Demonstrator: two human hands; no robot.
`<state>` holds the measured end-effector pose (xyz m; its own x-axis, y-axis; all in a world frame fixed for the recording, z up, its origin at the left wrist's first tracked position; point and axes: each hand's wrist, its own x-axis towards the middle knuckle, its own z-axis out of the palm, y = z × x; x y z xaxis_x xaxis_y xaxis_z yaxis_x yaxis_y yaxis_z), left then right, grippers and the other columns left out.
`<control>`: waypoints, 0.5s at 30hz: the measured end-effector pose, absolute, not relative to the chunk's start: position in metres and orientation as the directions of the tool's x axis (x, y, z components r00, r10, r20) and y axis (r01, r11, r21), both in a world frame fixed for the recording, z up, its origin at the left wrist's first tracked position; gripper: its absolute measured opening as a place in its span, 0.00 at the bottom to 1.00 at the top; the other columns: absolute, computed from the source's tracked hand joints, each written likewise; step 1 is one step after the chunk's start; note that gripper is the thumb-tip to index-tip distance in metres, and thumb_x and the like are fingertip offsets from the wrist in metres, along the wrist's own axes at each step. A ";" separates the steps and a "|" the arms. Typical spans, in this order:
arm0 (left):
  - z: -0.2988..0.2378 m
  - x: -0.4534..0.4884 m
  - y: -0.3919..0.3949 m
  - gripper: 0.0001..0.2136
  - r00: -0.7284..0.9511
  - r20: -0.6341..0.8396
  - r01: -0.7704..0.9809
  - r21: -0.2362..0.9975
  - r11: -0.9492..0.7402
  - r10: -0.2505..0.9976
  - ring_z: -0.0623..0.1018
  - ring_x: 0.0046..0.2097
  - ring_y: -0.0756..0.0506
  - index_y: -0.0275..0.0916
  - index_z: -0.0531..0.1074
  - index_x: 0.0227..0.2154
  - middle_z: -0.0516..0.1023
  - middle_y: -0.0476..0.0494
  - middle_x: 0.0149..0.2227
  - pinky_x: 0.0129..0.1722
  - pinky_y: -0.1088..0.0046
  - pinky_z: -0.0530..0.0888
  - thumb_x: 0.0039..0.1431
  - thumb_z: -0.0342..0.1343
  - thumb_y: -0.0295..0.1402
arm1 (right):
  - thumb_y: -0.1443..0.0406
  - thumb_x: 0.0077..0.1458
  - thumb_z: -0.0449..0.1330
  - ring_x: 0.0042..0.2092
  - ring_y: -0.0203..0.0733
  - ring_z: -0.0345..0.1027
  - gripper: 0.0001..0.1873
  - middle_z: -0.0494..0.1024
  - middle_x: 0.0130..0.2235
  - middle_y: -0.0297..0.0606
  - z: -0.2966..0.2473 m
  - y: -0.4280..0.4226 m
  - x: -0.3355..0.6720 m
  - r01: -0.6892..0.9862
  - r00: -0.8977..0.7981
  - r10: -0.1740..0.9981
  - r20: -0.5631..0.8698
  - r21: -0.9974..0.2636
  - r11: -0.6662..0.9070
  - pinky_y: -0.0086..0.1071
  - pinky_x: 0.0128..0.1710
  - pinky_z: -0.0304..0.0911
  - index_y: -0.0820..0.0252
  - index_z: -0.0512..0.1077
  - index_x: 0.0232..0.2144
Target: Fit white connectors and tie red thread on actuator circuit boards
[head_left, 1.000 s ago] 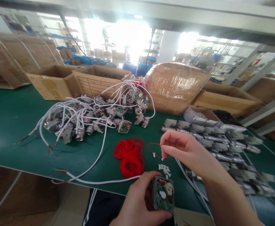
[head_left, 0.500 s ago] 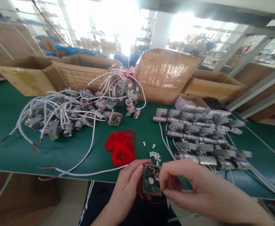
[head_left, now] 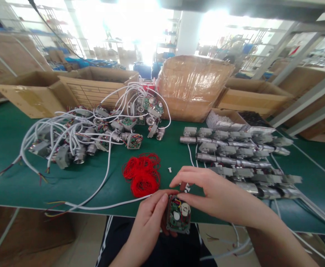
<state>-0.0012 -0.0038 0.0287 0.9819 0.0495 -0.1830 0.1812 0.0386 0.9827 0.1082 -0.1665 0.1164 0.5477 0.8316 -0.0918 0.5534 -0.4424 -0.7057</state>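
My left hand [head_left: 151, 213] is closed around an open grey actuator housing [head_left: 178, 216] at the table's front edge. Inside the housing show a green circuit board, a pale round part and a few coloured wires. My right hand [head_left: 204, 189] hovers just beyond it, thumb and forefinger apart, over the small white plastic pieces [head_left: 187, 188]. Its other fingers are partly hidden, and I see nothing held in it. One loose white piece [head_left: 169, 170] lies farther off. A coil of thin red tubing or wire [head_left: 143, 178] rests left of the hands.
Wired valve units [head_left: 79, 137] lie heaped on the left. Rows of assembled valves [head_left: 234, 159] stand on the right, cables trailing over the edge. Cardboard boxes [head_left: 26, 96] and a plastic-wrapped carton [head_left: 192, 89] line the back of the green table [head_left: 9, 189].
My right hand has left the housing's lower right side and moved up and away over the white pieces, its fingers spreading. My left hand keeps hold of the housing.
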 end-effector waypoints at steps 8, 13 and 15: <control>0.028 0.003 -0.010 0.21 0.971 -0.225 0.222 0.974 0.040 0.079 0.77 0.21 0.48 0.37 0.79 0.44 0.81 0.44 0.30 0.15 0.78 0.69 0.66 0.50 0.49 | 0.69 0.62 0.58 0.35 0.39 0.70 0.08 0.79 0.35 0.36 0.093 -0.183 0.108 0.377 0.690 0.715 -0.111 -0.788 -0.486 0.30 0.36 0.63 0.59 0.78 0.35; 0.029 0.003 -0.011 0.20 0.969 -0.227 0.225 0.974 0.023 0.095 0.76 0.20 0.48 0.36 0.79 0.42 0.81 0.45 0.30 0.15 0.78 0.70 0.65 0.50 0.48 | 0.74 0.59 0.61 0.33 0.37 0.67 0.08 0.75 0.30 0.32 0.085 -0.181 0.100 0.378 0.703 0.700 -0.126 -0.768 -0.518 0.29 0.33 0.59 0.60 0.77 0.29; 0.029 0.003 -0.011 0.20 0.969 -0.226 0.225 0.974 0.019 0.099 0.76 0.20 0.48 0.36 0.79 0.42 0.81 0.45 0.30 0.15 0.78 0.70 0.65 0.50 0.47 | 0.75 0.59 0.62 0.33 0.36 0.67 0.09 0.74 0.30 0.31 0.084 -0.182 0.097 0.388 0.714 0.692 -0.111 -0.760 -0.521 0.28 0.33 0.59 0.60 0.76 0.28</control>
